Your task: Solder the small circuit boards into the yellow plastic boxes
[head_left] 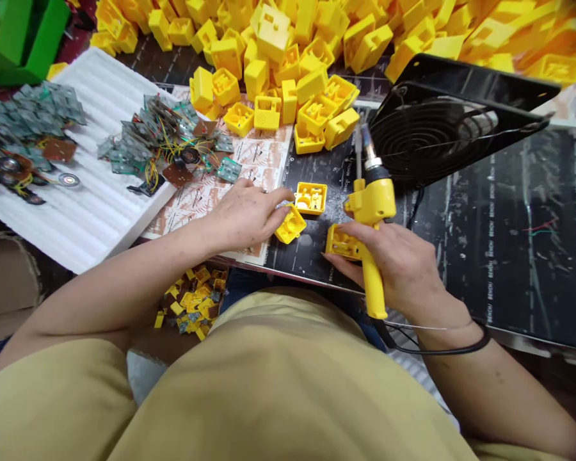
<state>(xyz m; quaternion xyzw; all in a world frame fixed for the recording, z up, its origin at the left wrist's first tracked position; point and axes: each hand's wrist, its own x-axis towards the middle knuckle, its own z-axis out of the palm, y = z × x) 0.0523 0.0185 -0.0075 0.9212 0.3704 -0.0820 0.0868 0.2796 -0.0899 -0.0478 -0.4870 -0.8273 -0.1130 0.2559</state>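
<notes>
My right hand [399,266] is closed around a yellow soldering iron [372,211] whose metal tip points up and away, and its fingers also pinch a small yellow plastic housing [340,242]. My left hand [247,214] reaches across the mat and its fingertips grip another yellow housing [290,225], tilted on its side. A third open yellow housing [310,197] lies flat just beyond both hands.
A big heap of yellow housings [288,57] fills the back. A black fan [432,131] stands tilted at right. Circuit boards with wires [166,144] lie on a white foam sheet [84,214]. Yellow scraps [194,304] sit below the table edge. A green box [24,38] is at far left.
</notes>
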